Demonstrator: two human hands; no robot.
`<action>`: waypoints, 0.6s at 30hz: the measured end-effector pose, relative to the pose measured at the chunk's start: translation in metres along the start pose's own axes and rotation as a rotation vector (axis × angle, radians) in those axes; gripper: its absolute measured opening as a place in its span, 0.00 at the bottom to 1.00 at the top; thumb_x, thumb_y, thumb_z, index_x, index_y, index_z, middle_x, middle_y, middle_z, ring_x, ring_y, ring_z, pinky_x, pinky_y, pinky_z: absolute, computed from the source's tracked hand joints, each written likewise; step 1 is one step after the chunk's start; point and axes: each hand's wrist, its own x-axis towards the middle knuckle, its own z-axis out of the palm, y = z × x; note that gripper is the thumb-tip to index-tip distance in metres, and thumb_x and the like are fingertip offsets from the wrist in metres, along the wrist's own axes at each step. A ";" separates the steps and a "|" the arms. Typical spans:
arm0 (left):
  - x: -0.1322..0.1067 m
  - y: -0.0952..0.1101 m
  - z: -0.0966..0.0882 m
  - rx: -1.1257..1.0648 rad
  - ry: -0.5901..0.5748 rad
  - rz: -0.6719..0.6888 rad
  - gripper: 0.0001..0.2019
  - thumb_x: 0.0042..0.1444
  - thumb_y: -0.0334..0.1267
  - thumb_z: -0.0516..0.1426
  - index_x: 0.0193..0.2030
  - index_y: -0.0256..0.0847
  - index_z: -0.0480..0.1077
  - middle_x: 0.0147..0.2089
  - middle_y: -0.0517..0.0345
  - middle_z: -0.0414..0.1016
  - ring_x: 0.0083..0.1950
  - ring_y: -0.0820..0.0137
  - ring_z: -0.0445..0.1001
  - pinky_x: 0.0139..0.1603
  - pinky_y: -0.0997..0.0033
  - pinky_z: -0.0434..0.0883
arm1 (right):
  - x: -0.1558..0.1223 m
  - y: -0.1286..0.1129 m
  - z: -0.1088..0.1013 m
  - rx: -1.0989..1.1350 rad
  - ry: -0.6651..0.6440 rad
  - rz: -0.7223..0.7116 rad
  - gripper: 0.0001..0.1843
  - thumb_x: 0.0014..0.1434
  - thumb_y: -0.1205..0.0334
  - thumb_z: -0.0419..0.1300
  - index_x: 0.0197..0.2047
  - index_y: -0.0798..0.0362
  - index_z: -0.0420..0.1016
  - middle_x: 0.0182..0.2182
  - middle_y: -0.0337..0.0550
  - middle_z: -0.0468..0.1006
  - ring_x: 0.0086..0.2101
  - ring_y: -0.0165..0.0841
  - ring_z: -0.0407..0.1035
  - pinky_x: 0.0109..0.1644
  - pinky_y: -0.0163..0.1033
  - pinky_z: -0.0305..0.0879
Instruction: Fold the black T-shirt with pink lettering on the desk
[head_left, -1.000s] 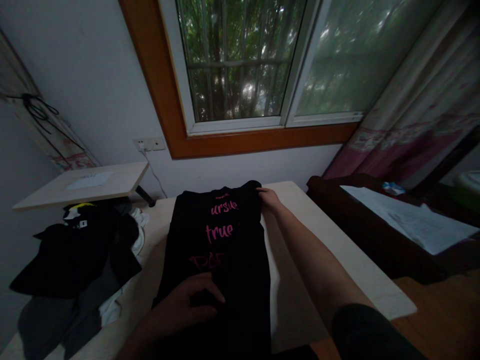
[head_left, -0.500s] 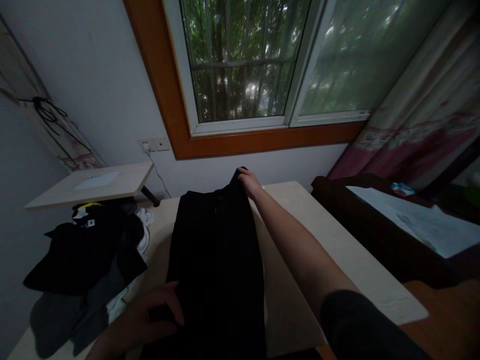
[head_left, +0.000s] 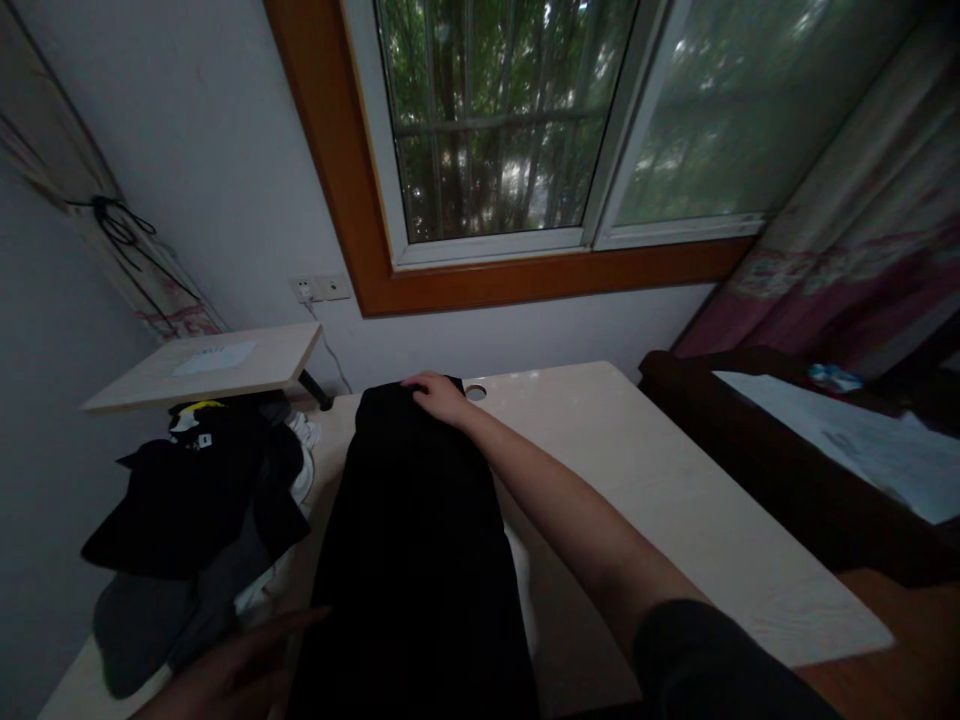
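Black garment (head_left: 420, 560) lies lengthwise on the pale surface (head_left: 645, 490), its far end near the wall and its near end running out of view at the bottom. The right arm reaches forward and inward from the lower right, the forearm (head_left: 577, 500) bare below a dark sleeve (head_left: 705, 650). At the end of it the right hand (head_left: 437, 396) rests palm down on the garment's far end, fingers close together and gently bent over the cloth; whether they pinch the fabric or only press it, I cannot tell. The left hand (head_left: 232, 670) is low at the near left, dim and blurred, partly open, with one finger stretched toward the garment's left edge and the thumb apart below it; nothing shows between them, and contact with the cloth is unclear.

The garment is matte and soft, a long shape with a rounded far end, its folds nearly lost in the dark. A pale, wavy strip (head_left: 523, 585) shows along its right edge. The surface has a smooth, light wood-look finish and a round hole (head_left: 476, 393) near its back edge. To the left, a rumpled clothes pile (head_left: 195, 510) of black, grey and white fabric sits beside a flat, light shelf (head_left: 120, 387) bearing a paper sheet (head_left: 216, 358).
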 end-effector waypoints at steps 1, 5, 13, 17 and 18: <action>0.010 -0.004 -0.002 0.022 0.060 0.012 0.29 0.60 0.57 0.54 0.67 0.56 0.65 0.30 0.59 0.76 0.27 0.67 0.74 0.26 0.70 0.74 | -0.012 0.006 -0.003 -0.065 0.049 0.040 0.21 0.60 0.73 0.55 0.55 0.53 0.78 0.51 0.48 0.77 0.52 0.35 0.69 0.63 0.43 0.60; 0.061 -0.011 -0.008 0.163 0.393 0.178 0.28 0.58 0.55 0.57 0.64 0.51 0.68 0.50 0.53 0.79 0.47 0.60 0.79 0.50 0.58 0.77 | -0.065 0.025 -0.016 -0.279 0.174 0.273 0.23 0.65 0.61 0.57 0.63 0.54 0.68 0.55 0.54 0.73 0.54 0.40 0.69 0.61 0.44 0.61; 0.121 0.013 -0.006 0.314 0.626 0.262 0.35 0.58 0.53 0.56 0.69 0.40 0.61 0.66 0.45 0.69 0.65 0.52 0.70 0.67 0.48 0.66 | -0.143 0.009 -0.015 -0.329 -0.076 0.482 0.41 0.63 0.44 0.59 0.72 0.51 0.50 0.49 0.55 0.79 0.47 0.47 0.75 0.49 0.46 0.67; 0.120 0.024 -0.003 0.250 0.567 0.198 0.37 0.58 0.52 0.57 0.72 0.42 0.56 0.64 0.47 0.72 0.61 0.52 0.74 0.62 0.50 0.71 | -0.164 -0.007 -0.014 -0.428 -0.047 0.416 0.44 0.59 0.50 0.64 0.73 0.50 0.50 0.56 0.60 0.72 0.52 0.48 0.72 0.52 0.46 0.66; 0.121 0.025 -0.003 0.235 0.550 0.207 0.37 0.58 0.52 0.57 0.72 0.43 0.55 0.65 0.48 0.71 0.61 0.52 0.74 0.62 0.51 0.71 | -0.168 -0.009 -0.015 -0.455 -0.051 0.424 0.44 0.59 0.50 0.64 0.73 0.50 0.51 0.57 0.61 0.71 0.52 0.49 0.72 0.53 0.47 0.66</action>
